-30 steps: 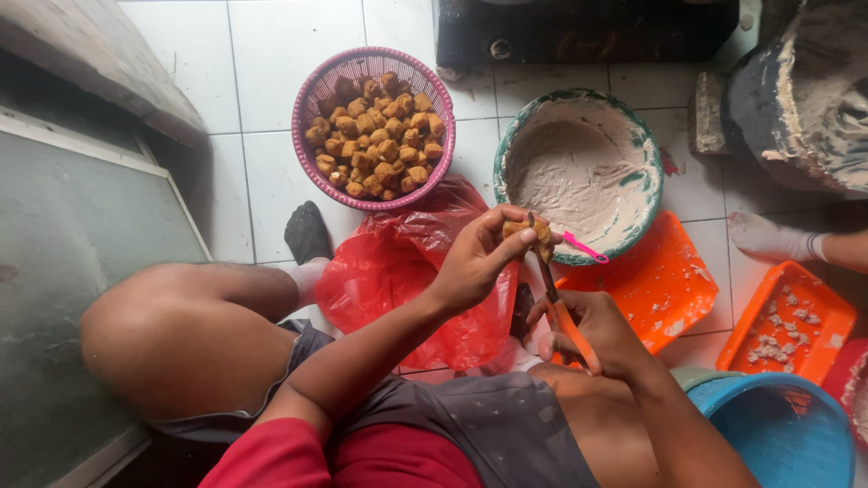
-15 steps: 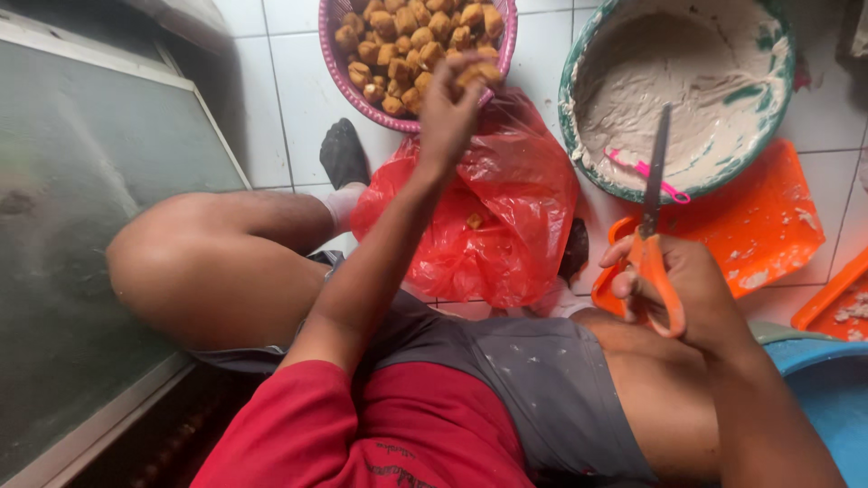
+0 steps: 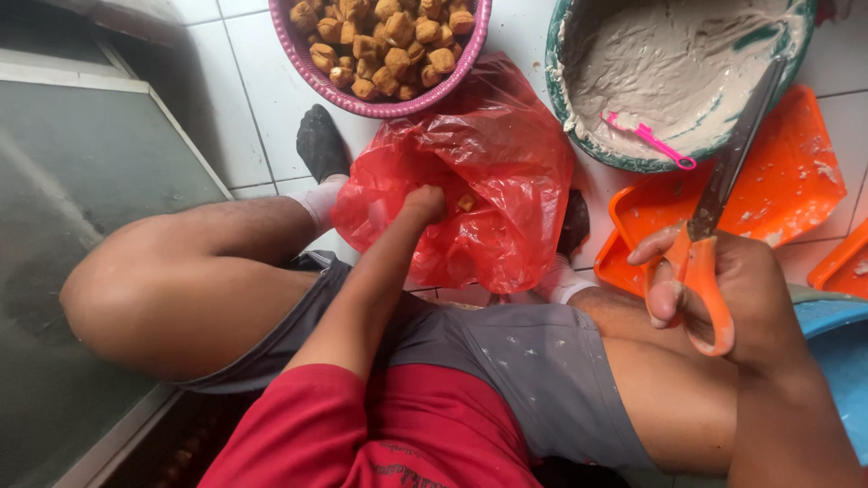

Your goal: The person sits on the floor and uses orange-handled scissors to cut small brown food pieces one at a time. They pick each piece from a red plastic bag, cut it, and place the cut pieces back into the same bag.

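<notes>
While left hand (image 3: 423, 202) is digging, fingers curled, grip unclear, into red bag (image 3: 488, 172), am keeping right hand (image 3: 714, 289) clamped on orange scissors (image 3: 710, 244), blades pointing far, away from legs.

Bag (image 3: 488, 181) lies before basket (image 3: 380, 104), bowl (image 3: 633, 158) to the right.

Top centre: you see a round pink plastic basket (image 3: 470, 45) heaped with fried brown tofu puffs (image 3: 384, 41).
Upper right: your green-rimmed bowl (image 3: 553, 86) holds grey paste (image 3: 669, 63) and a small pink plastic spoon (image 3: 649, 140).
Right: flat orange plastic trays (image 3: 796, 176).
Lower right: blue tub (image 3: 836, 339).
</notes>
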